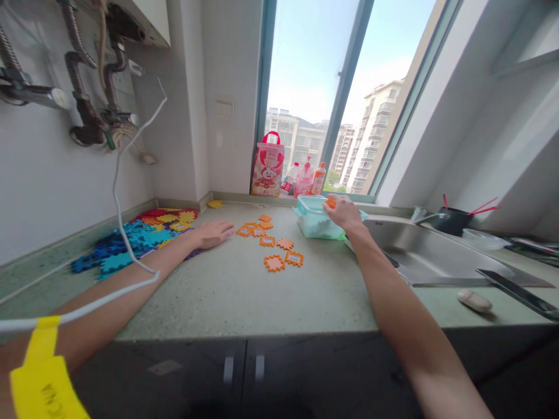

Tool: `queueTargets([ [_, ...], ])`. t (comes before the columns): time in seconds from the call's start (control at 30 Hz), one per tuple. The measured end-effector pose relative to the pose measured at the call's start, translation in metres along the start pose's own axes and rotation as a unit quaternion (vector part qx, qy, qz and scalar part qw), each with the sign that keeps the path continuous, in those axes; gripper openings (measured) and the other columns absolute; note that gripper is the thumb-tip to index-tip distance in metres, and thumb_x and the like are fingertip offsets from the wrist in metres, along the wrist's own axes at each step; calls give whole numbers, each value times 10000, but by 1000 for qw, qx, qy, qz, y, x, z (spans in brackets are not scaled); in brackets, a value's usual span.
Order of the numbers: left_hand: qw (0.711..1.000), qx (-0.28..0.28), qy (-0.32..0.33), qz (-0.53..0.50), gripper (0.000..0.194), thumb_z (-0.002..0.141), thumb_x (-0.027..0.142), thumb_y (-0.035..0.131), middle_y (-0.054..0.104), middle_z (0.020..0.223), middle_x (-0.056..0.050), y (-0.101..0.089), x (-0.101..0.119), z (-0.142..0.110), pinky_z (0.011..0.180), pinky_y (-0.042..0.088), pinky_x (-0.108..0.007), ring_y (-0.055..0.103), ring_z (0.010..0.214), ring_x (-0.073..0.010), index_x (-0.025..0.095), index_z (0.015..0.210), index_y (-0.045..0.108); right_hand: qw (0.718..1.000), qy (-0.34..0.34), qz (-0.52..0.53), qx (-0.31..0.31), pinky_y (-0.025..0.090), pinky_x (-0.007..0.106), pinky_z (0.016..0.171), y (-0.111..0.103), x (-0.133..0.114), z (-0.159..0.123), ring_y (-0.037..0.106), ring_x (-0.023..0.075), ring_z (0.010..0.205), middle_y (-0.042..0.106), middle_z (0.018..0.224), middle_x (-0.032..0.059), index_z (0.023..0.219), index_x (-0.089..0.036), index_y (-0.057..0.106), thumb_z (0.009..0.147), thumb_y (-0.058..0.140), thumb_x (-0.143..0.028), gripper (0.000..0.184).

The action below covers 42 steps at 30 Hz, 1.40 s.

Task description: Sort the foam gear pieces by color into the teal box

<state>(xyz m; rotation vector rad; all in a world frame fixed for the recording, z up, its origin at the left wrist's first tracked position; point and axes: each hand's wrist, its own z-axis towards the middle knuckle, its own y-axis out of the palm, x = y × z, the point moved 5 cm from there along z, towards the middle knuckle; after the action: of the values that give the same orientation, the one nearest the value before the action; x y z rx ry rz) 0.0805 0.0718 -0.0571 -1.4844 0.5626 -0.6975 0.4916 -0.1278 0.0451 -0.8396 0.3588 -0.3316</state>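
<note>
While the left hand [213,234] lies palm down on the table [209,302] with its fingers stretched out, the right hand [346,213] has its fingers closed on an orange piece [331,202], held above a pale green plastic box [315,227]. Between the left hand and the box lie several loose orange pieces [274,263] with notched edges, some overlapping, some bearing printed labels. Left of the left hand, a heap of mostly blue, red and yellow pieces [131,237] spreads near the wall. Right of the box is a steel sink [437,256].
</note>
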Motion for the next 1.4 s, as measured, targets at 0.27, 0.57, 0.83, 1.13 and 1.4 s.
queueTargets([
  [0.27,999,17,18,24,778,1036,689,213,335,1717,-142,-4,6,-7,1266,201,-612,289,1591,-345,256,1662,374,989,-125,20,79,440,579,1081,-12,-41,-16,512,401,1340,562,1513,175,1398,-209,682,947,600,-391,494],
  [0.57,986,85,90,113,674,1025,509,386,377,1697,-139,-20,45,-19,1278,183,-590,341,1563,-322,247,1646,398,918,-339,142,-150,559,378,956,22,-122,-63,730,248,1048,770,1194,82,1245,-247,763,947,642,-309,327],
  [0.83,984,110,94,100,636,1046,544,377,257,1751,-113,-18,95,-10,1253,173,-673,236,1603,-374,337,1647,385,928,-268,35,-256,575,318,808,50,-129,-79,762,256,893,811,1019,80,1167,-261,808,848,759,-481,390],
  [1.13,981,158,97,51,614,1059,529,326,249,1760,-53,-17,110,57,1278,152,-644,190,1624,-315,354,1646,368,960,-237,69,-129,568,408,937,23,-129,-70,736,319,1065,761,1222,136,1358,-221,709,874,700,-385,511],
  [1.4,988,-30,152,21,810,1023,679,318,157,1773,-105,8,108,101,1311,164,-493,141,1639,-299,223,1691,282,947,-261,143,-122,536,367,978,32,-131,-72,718,261,1063,739,1234,120,1338,-210,705,923,673,-398,458],
])
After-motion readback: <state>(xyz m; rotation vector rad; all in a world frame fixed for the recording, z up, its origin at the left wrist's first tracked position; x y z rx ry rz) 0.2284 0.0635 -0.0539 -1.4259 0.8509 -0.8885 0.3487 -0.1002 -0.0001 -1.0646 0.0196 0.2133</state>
